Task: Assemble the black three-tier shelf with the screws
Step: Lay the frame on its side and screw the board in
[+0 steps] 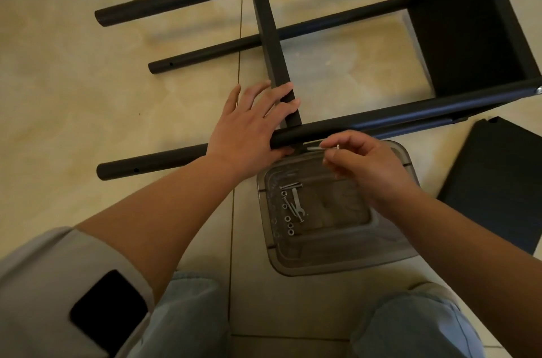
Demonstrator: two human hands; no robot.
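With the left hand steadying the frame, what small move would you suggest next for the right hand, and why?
Probably turn the key pinched in the right hand: its tip appears to sit at the tube where the crossbar meets it, while the left hand braces that joint.

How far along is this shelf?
Partway. One shelf panel already sits between the poles. The left hand steadies the middle panel against the near pole while the right hand pinches a screw. A third panel lies loose; more screws wait in the tray.
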